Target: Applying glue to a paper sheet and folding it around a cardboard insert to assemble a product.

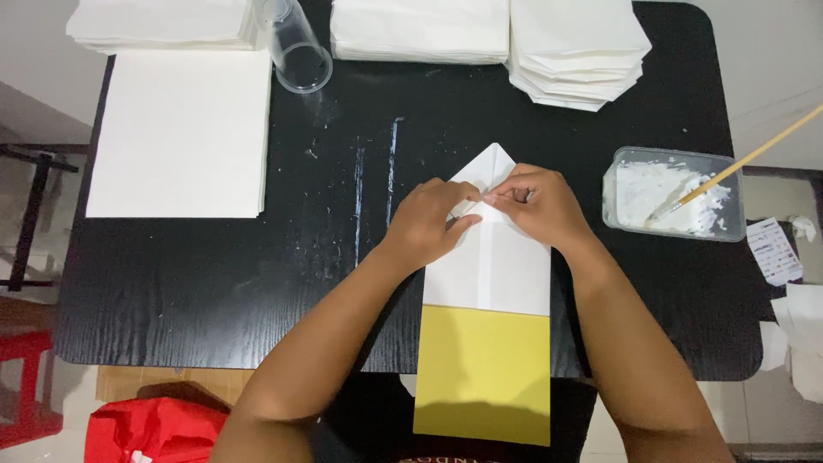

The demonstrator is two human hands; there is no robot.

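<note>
Pinching at the pointed top of a white folded paper (495, 257), both hands are met over the same small spot on the black table (214, 283). The left hand (426, 225) is curled, its fingertips closed on a folded flap of the paper just left of the centre crease; the right hand (538, 204) is likewise bent, thumb and forefinger nipped together on the flap from the other side, so that the 2 sets of fingertips are nearly touching. The paper's long axis is laid straight away from the person, its triangular tip farthest off, and its near end is tucked against a yellow sheet (482, 375) that overhangs the table's near edge. Neither hand is clearly nearer: the fold is held between them, directly ahead.

To the right, well apart, a clear plastic tub of white paste (674, 190) is seen with a wooden-handled brush (744, 159) resting in it. At the far edge, stacks of folded white paper (576, 51) are ranged, a flat pile of white sheets (178, 133) is set at the left, and a clear plastic cup (297, 47) is lying tipped beside it
</note>
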